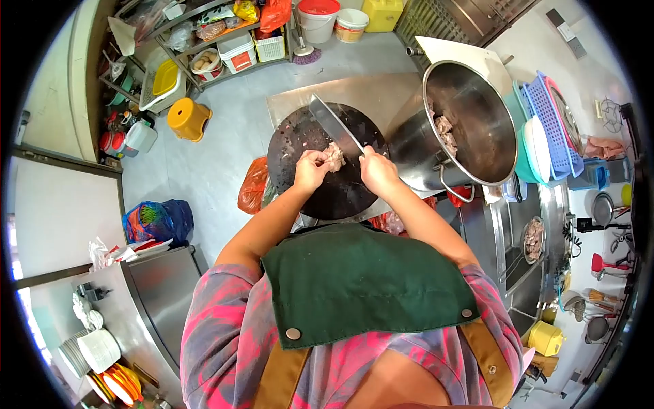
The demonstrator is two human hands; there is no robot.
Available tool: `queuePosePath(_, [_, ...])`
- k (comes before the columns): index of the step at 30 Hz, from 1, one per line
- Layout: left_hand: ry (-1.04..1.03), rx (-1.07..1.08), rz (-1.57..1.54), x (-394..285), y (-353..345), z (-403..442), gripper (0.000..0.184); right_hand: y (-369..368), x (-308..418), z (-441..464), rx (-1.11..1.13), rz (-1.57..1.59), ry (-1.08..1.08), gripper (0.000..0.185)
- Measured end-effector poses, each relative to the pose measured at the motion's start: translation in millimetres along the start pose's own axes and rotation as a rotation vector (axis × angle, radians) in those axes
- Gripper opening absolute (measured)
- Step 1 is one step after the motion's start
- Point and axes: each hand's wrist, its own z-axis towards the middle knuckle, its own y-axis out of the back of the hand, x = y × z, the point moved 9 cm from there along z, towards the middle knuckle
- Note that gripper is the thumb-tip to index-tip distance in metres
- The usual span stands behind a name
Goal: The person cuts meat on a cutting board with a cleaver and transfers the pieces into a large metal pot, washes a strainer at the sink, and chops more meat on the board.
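Note:
On a round dark chopping board [344,194], my left hand [310,170] has its fingers closed on a pale piece of meat [334,157]. A cleaver [335,126] is in my right hand [379,172], fingers wrapped round its handle. Its broad blade slants up and to the left over the board, just beyond the meat. Small scraps dot the dark surface. Right of the board stands a tall steel pot [415,146] with pieces of meat [445,133] inside.
The board rests on a steel table [289,102]. An orange bag [253,185] lies at its left edge. Blue and teal baskets [555,129] stand right of the pot. A yellow stool [189,119] is on the floor. Meat in a strainer [533,240] sits by the sink.

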Motion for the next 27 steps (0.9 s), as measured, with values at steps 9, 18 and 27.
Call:
queuePosePath(9, [0.023,-0.019,0.066,-8.4,4.5,-1.7,0.018,86.2,39.9,-15.5,-0.349,0.087,0.135,0.021])
queuePosePath(18, [-0.011,0.039,0.095,-10.3,6.1,4.9,0.017,-13.6,-7.5,11.4,0.011,-0.003,0.012,0.024])
queuePosePath(27, [-0.053,0.12,0.2,-11.1,4.4,16.9,0.018,-10.0,-39.1,23.9,-0.125,0.137,0.08,0.024])
